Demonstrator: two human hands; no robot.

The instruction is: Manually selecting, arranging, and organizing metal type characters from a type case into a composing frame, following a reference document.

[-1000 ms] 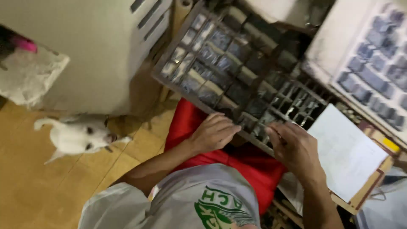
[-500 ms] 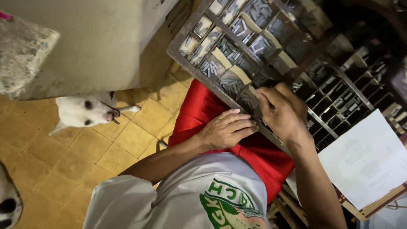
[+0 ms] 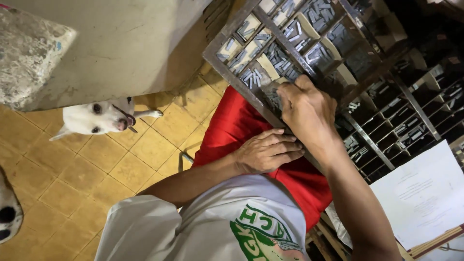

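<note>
A wooden type case (image 3: 227, 65) with several small compartments of grey metal type slopes across the upper right. My right hand (image 3: 304, 108) reaches into a compartment near the case's lower edge, its fingers bunched down among the type pieces (image 3: 278, 60). The fingertips are hidden, so a grip cannot be made out. My left hand (image 3: 268, 150) rests palm down on the red cloth (image 3: 232, 125) over my lap, just below the case's edge, fingers loosely spread and holding nothing I can see.
A white dog (image 3: 94, 118) stands on the yellow tiled floor (image 3: 72, 183) at the left, looking up. A large grey cabinet (image 3: 130, 43) rises behind it. A white printed sheet (image 3: 425, 193) lies on a wooden board at the lower right.
My right hand has moved along the case's lower edge and dipped into a compartment. The left hand stays on the red cloth. The dog has stepped a little nearer.
</note>
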